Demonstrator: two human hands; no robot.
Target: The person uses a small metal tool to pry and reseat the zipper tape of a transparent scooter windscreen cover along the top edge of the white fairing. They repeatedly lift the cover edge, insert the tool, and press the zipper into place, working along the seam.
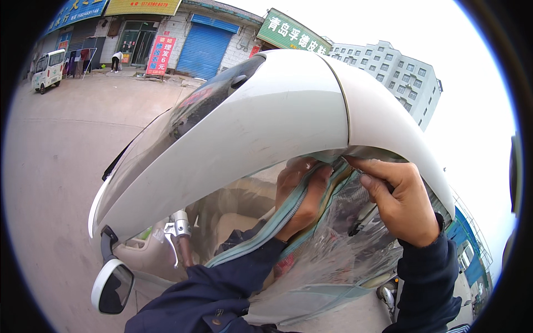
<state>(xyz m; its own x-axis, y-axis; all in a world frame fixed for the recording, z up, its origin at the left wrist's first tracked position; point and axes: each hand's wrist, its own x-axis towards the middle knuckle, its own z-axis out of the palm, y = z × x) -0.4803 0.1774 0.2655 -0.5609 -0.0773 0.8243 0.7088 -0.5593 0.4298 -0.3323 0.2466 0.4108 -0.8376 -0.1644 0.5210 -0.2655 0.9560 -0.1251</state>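
Observation:
A clear plastic curtain (344,233) with pale green fabric edging hangs below the white roof shell (261,105) of a small covered vehicle. Its zipper (294,205) runs up to the shell's lower rim, and the curtain is parted along it. Through that gap reaches my left hand (302,191), its fingers closed on the zipper edging close under the roof. My right hand (402,197) is outside the curtain, index finger and thumb bent together at the top of the edging. What lies between those fingertips is too small to make out.
A handlebar with a brake lever (175,230) and a wing mirror (112,286) are at the lower left. The windscreen (205,100) slopes toward the left. Across the paved ground (66,144) stand shops, a small white van (49,70) and a bending person (116,61).

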